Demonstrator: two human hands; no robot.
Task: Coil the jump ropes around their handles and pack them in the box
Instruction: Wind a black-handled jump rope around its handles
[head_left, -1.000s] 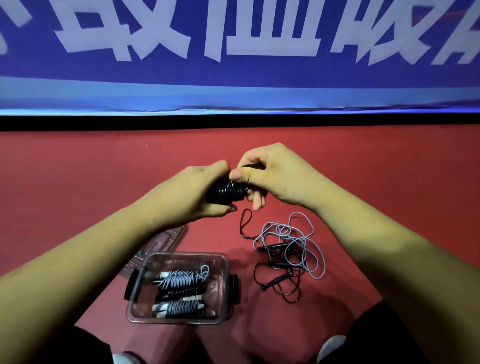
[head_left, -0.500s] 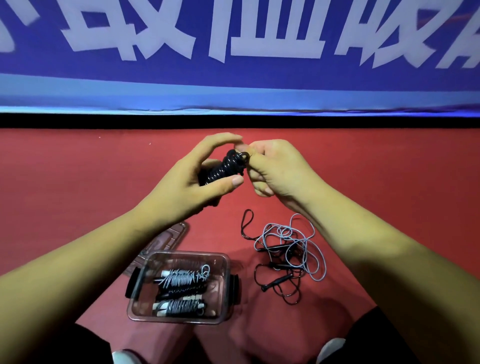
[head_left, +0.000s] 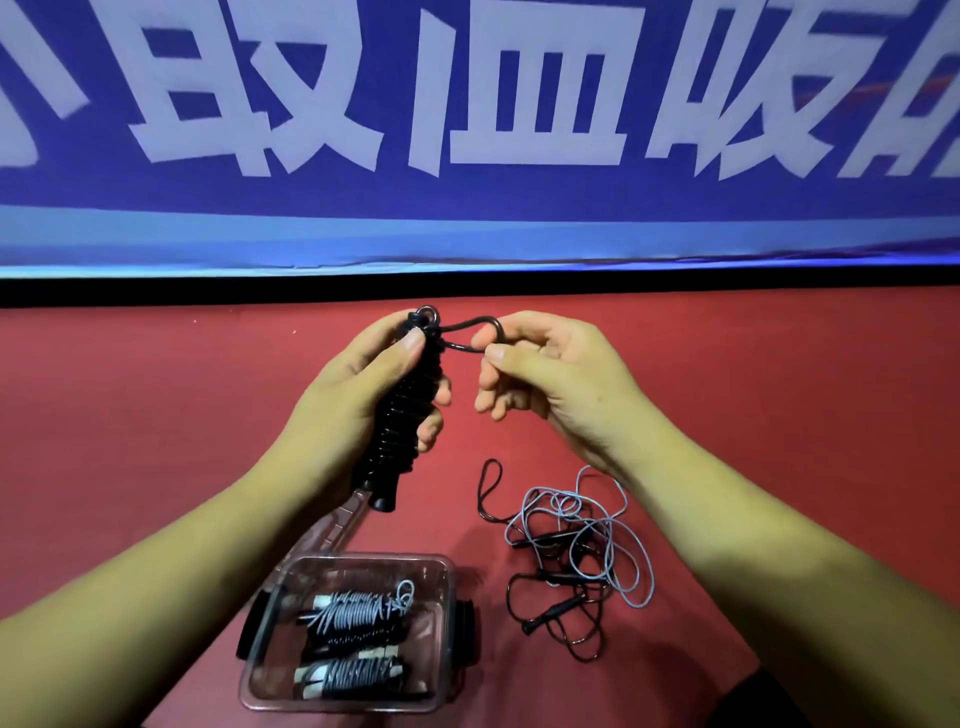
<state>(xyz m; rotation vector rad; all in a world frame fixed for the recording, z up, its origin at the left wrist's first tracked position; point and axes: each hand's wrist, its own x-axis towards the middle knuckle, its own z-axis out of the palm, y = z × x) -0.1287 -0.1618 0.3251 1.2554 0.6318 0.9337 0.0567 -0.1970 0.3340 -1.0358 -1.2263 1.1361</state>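
Observation:
My left hand (head_left: 358, 410) grips a black jump rope bundle (head_left: 404, 421), its cord wound tightly round the handles and held nearly upright above the red floor. From the top of the bundle a short black loop (head_left: 475, 338) sticks out to the right, and my right hand (head_left: 550, 379) pinches it between thumb and forefinger. Below, a clear plastic box (head_left: 452, 587) holds several coiled ropes (head_left: 358, 618) with grey and black cord. To the right of the box lies a loose tangle of grey and black ropes (head_left: 576, 551) on the floor.
The clear box lid (head_left: 332, 530) lies on the red floor behind the box, partly under my left forearm. A blue banner with large white characters (head_left: 467, 130) hangs along the far wall. My knees in dark clothing show at the bottom edge.
The black bundle has turned from lying sideways to nearly upright in my left hand. My right hand has drawn a short loop of cord out of its top end.

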